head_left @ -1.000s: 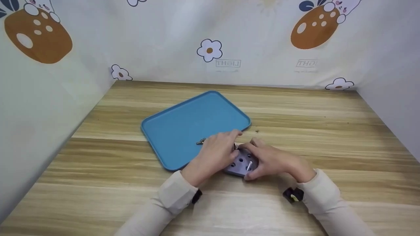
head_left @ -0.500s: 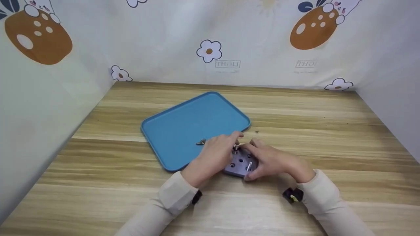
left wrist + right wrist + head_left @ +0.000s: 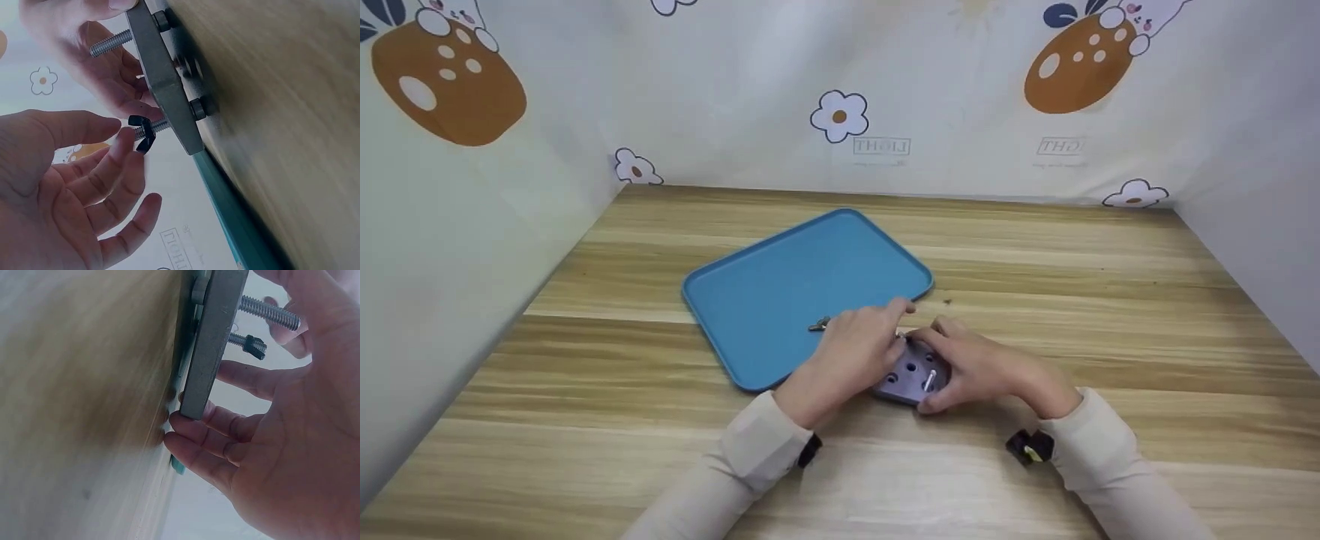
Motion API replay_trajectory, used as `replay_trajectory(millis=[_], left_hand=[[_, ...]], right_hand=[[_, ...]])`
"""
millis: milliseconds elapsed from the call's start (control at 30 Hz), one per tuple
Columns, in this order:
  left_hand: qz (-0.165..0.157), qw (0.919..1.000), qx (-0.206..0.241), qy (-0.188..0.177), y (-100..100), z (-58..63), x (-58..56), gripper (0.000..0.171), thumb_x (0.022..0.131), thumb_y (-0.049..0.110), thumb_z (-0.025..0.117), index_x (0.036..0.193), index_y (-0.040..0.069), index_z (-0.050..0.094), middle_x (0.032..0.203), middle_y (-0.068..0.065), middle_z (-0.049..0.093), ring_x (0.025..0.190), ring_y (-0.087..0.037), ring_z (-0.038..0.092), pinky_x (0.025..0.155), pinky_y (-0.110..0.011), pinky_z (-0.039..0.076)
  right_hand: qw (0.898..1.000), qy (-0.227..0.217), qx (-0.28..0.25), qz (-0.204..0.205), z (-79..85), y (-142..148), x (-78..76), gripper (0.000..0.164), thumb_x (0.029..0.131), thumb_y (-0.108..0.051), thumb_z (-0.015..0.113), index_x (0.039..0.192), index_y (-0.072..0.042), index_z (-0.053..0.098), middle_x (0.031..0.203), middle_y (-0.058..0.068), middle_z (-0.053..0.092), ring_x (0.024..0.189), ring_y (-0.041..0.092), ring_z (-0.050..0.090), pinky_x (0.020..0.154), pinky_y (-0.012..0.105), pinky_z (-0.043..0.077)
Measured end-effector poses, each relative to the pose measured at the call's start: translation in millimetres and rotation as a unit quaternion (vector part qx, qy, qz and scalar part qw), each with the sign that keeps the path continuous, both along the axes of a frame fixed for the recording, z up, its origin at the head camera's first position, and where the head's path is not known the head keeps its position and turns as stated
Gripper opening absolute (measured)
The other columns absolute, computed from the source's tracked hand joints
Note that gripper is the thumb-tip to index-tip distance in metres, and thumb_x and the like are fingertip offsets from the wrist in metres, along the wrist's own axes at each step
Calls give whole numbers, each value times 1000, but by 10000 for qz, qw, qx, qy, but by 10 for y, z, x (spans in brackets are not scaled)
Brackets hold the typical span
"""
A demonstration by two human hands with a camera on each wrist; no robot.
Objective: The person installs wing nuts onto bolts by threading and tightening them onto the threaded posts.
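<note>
Gripping drilled plate [image 3: 910,386] in right hand [image 3: 984,367]; at wing nut [image 3: 148,135] with half-curled left hand [image 3: 849,352], unclear if pinching; beyond tabletop's [image 3: 1050,255] far edge, mirrored on backdrop [image 3: 960,82]: "LIGHT" [image 3: 881,145].

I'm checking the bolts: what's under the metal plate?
In the left wrist view, two dark bolt heads stick out beneath the metal plate, toward the wooden table; the rest of its underside is hidden.

From well above, the head view faced forward and down at the metal plate [image 3: 907,386]; both wrist views looked edge-on at it, low and close, from its near left and right, sharing its bolts [image 3: 111,43].
</note>
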State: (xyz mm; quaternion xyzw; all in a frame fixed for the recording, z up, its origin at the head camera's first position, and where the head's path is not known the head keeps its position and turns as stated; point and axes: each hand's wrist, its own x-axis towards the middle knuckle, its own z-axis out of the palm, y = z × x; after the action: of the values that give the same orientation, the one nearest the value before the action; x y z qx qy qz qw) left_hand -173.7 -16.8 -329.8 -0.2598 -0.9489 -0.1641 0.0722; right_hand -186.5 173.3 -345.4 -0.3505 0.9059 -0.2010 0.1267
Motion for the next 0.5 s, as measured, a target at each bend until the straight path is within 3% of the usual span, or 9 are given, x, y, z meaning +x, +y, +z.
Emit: replay_trajectory(millis=[133, 367, 500], left_hand=[[38, 10000, -12, -26, -9, 1, -2, 37, 88, 18, 59, 124, 14, 53, 85, -3, 67, 70, -18, 59, 62, -34, 49], [74, 9999, -45, 59, -6, 6, -7, 39, 86, 22, 64, 123, 12, 53, 107, -6, 68, 88, -23, 64, 72, -38, 52], [13, 9999, -161, 29, 4, -2, 0, 41, 85, 10, 61, 125, 12, 51, 102, -8, 68, 86, -24, 65, 70, -36, 52]], right_hand=[[10000, -49, 10, -11, -1, 1, 3, 80, 68, -40, 78, 134, -11, 43, 101, 6, 42, 90, 16, 42, 73, 26, 38], [10000, -44, 58, -33, -2, 3, 2, 80, 68, -41, 78, 133, -11, 43, 100, 6, 42, 89, 17, 44, 73, 27, 39], [10000, -52, 28, -44, -4, -1, -1, 81, 68, -40, 78, 134, -9, 43, 101, 6, 43, 90, 17, 43, 74, 28, 39]])
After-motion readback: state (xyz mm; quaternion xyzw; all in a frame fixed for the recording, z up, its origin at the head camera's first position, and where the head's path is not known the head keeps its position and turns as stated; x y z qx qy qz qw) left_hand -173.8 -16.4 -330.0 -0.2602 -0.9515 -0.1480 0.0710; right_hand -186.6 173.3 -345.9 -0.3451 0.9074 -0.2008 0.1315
